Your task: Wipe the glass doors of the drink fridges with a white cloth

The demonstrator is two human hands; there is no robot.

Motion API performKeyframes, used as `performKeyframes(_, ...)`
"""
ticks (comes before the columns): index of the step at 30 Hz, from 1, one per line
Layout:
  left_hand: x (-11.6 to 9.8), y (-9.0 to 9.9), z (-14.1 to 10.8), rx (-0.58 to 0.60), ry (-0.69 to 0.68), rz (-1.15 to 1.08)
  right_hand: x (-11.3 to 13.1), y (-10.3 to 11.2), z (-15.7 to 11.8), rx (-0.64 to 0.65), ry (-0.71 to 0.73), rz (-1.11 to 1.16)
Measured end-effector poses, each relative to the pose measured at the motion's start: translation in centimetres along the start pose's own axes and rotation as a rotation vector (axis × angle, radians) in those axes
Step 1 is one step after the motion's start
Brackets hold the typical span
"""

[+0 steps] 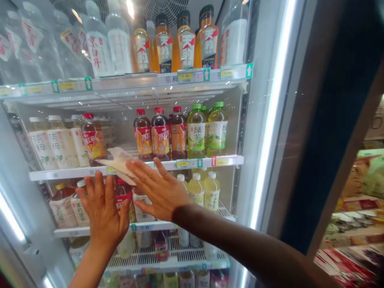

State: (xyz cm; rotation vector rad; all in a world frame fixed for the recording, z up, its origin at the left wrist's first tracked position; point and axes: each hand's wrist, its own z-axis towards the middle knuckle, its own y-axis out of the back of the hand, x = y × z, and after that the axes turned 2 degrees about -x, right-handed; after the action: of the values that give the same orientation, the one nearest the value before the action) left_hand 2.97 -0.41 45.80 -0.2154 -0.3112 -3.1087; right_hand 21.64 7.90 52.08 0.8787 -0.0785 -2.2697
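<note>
Fingers of your right hand [163, 192] are nearly straight, laid flat over the cloth [118, 162] rather than curled around it; your left hand [103, 214] has its fingers fanned wide, no object visible in them. Looks like a wiping step on the glass [120, 103] to me, so the next move calls for a flat palm and even pressure. Cloth's in front of the middle shelf's [75, 172] front edge, a bit closer to its left corner.

Count: one cloth, two hands. That shelf's front row: three white caps [60, 140] toward the left corner, four red caps [160, 138], two green caps [196, 134] toward the right, more behind. Four amber bottles [186, 46] stand on the top shelf [114, 82], toward its right corner.
</note>
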Motion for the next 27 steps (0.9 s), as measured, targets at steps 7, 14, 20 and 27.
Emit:
performKeyframes(7,-0.4,0.7,-0.1,0.028,-0.018,0.066,-0.4,0.0,-2.0,-0.065,-0.037,0.103)
performKeyframes(14,-2.8,0.0,-0.5,0.065,-0.044,0.020,-3.7,2.3,-13.3,-0.115,-0.610,-0.107)
performKeyframes(20,-6.1,-1.2,-0.5,0.080,-0.123,-0.043,-3.7,3.2,-22.1,0.052,-0.505,-0.156)
performKeyframes(27,-6.9,-1.6,-3.5,0.156,-0.054,-0.048,-1.1,1.7,-20.6,-0.017,-0.477,-0.035)
